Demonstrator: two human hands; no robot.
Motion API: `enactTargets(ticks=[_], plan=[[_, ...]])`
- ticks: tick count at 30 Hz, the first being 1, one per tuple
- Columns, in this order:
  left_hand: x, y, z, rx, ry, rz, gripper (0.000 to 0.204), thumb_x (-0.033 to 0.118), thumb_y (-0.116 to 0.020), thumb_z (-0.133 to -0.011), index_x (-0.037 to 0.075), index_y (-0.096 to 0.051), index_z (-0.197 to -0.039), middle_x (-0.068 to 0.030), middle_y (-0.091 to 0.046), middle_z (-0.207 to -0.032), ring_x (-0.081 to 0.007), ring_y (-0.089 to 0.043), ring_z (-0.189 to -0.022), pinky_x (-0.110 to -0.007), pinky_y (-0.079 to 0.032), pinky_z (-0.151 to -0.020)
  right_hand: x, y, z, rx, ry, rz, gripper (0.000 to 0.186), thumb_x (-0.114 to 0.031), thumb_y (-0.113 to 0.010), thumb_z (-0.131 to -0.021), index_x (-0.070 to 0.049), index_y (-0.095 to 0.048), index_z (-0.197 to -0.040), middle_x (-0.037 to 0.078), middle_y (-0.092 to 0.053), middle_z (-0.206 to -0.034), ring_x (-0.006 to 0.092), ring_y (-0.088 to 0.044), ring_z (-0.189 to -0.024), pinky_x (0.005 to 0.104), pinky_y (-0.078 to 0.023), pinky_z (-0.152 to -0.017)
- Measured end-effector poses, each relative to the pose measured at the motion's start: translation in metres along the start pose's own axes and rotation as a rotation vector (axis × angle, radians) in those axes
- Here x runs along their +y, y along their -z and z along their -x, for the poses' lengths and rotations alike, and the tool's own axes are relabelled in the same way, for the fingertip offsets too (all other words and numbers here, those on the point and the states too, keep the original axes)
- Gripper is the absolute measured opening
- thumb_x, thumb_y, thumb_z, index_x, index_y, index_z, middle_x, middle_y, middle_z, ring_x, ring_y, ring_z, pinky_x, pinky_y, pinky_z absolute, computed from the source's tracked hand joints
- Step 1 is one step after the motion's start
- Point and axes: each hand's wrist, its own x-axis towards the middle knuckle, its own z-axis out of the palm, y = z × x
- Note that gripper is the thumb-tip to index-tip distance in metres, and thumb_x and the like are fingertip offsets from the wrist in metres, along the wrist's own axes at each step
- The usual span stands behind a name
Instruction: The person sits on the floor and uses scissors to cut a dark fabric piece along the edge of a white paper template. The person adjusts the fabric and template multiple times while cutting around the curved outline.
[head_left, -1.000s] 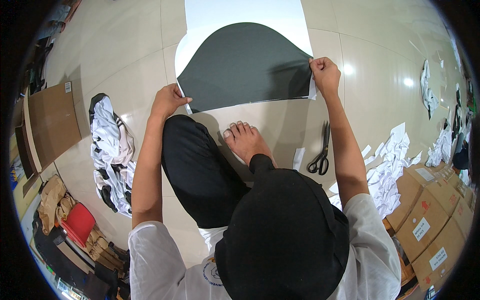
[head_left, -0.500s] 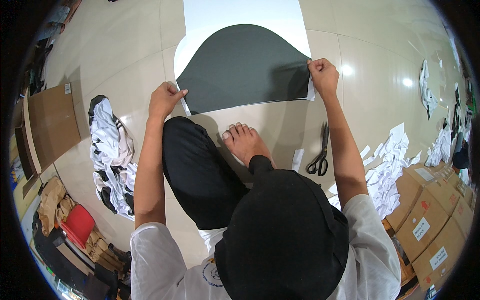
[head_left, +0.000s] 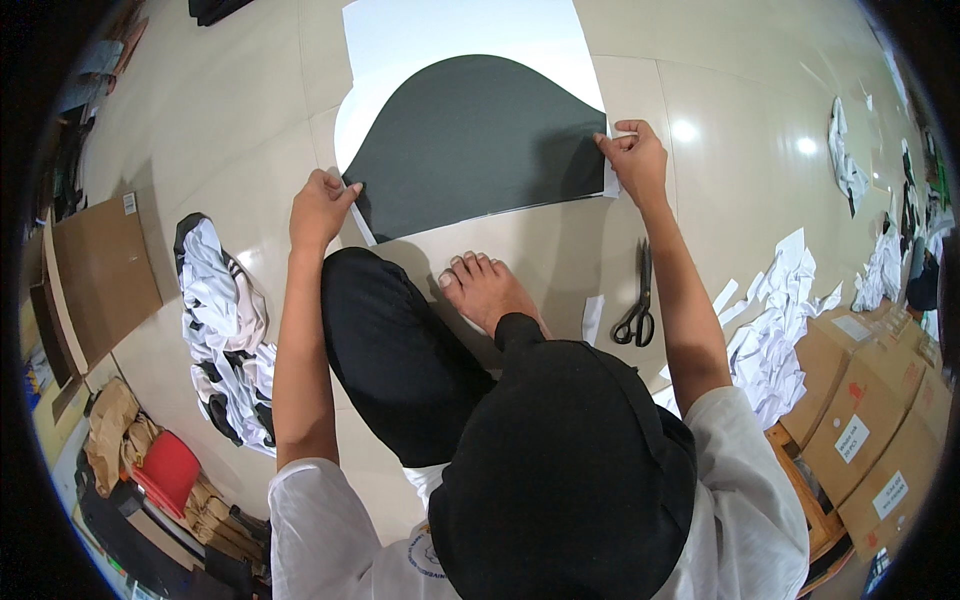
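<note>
Here the pale tiled floor (head_left: 240,130) carries everything. On it, far from the person, lies a large white sheet of paper (head_left: 450,30), and on top of that a dark grey curved piece of fabric (head_left: 480,140), rounded at the far side and straight along its near edge. The left hand (head_left: 320,205) is closed on the near left corner of the grey piece, fingers pinched together over the fabric and the white edge under it. The right hand (head_left: 635,160) is clamped on the near right corner in the same way, thumb and fingers pressed on fabric and paper.

Near the person, a bare foot (head_left: 485,290) rests flat on the floor between the two arms, just short of the fabric's near edge. At the left lies a heap of black and white cloth (head_left: 225,330), and beyond it a flat brown cardboard sheet (head_left: 100,270). At the right stand brown cardboard boxes (head_left: 865,420) with a pile of white paper scraps (head_left: 775,330) beside them. Black scissors (head_left: 638,310) lie closed on the floor just beside the right forearm, with a small white strip (head_left: 592,318) to their left.
</note>
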Motion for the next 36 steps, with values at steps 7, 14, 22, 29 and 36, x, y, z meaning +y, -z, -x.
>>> enactTargets(ticks=[7, 14, 22, 29, 36], plan=[[0.124, -0.043, 0.007, 0.07, -0.584, 0.026, 0.05, 0.027, -0.081, -0.096, 0.003, -0.064, -0.137, -0.0222, -0.067, -0.139, -0.0438, -0.061, -0.133, -0.051, -0.049, -0.113, 0.03, -0.019, 0.042, 0.147, 0.028, -0.047, 0.036, -0.028, -0.089, -0.09, 0.0, -0.076, -0.108, 0.017, -0.078, -0.084, 0.0288, -0.076, -0.073, 0.0403, -0.059, -0.07], [0.204, -0.132, 0.028, 0.021, -0.714, -0.09, 0.071, 0.048, -0.061, -0.11, 0.014, -0.042, -0.169, -0.0275, -0.027, -0.177, -0.052, -0.022, -0.164, -0.066, -0.021, -0.133, 0.007, -0.03, 0.062, 0.237, 0.002, -0.177, 0.035, -0.03, -0.082, -0.098, 0.004, -0.077, -0.104, 0.016, -0.077, -0.08, 0.0255, -0.074, -0.069, 0.0395, -0.057, -0.065], [0.192, -0.163, 0.025, 0.042, -0.742, -0.204, 0.074, 0.057, -0.049, -0.112, 0.024, -0.031, -0.176, -0.0195, -0.017, -0.184, -0.0508, -0.011, -0.168, -0.069, -0.009, -0.134, 0.024, -0.018, 0.063, 0.132, -0.235, -0.375, 0.031, -0.025, -0.08, -0.101, 0.006, -0.077, -0.101, 0.009, -0.075, -0.078, 0.0145, -0.067, -0.059, 0.0315, -0.052, -0.054], [0.189, -0.158, 0.023, 0.041, -0.748, -0.233, 0.073, 0.057, -0.048, -0.112, 0.027, -0.032, -0.176, -0.0168, -0.018, -0.184, -0.0498, -0.01, -0.168, -0.069, -0.009, -0.134, 0.023, -0.017, 0.065, 0.137, -0.243, -0.359, 0.03, -0.024, -0.08, -0.1, 0.006, -0.076, -0.1, 0.009, -0.075, -0.078, 0.0137, -0.066, -0.057, 0.0308, -0.053, -0.051], [0.197, -0.155, 0.025, 0.006, -0.843, -0.213, 0.067, 0.052, -0.048, -0.114, 0.029, -0.034, -0.175, -0.0143, -0.02, -0.184, -0.0481, -0.011, -0.169, -0.068, -0.01, -0.135, 0.023, -0.013, 0.065, 0.11, -0.232, -0.343, 0.028, -0.023, -0.081, -0.099, 0.005, -0.077, -0.099, 0.01, -0.076, -0.08, 0.0141, -0.069, -0.06, 0.0302, -0.054, -0.054]])
